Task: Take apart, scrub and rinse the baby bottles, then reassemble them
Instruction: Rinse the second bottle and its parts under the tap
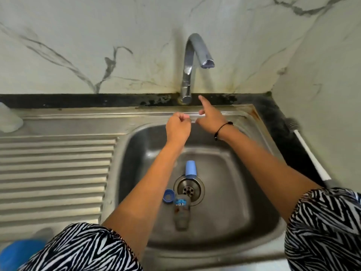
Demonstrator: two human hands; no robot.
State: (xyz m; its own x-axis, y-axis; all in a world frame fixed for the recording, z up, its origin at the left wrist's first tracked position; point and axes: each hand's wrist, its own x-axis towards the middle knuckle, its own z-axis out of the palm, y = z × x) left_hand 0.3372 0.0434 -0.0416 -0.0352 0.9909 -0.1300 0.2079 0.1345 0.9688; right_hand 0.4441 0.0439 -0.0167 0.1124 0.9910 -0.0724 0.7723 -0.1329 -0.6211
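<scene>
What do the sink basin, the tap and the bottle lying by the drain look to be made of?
Sink basin: brushed stainless steel, going by its dull grey sheen and pressed ribs.
Tap: polished, probably chromed metal, with mirror-like highlights.
Bottle: seemingly clear plastic, since the basin shows through it; the blue cap and blue ring look like matte opaque plastic.

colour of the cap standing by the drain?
Light blue. The cap stands just behind the drain in the head view.
</scene>
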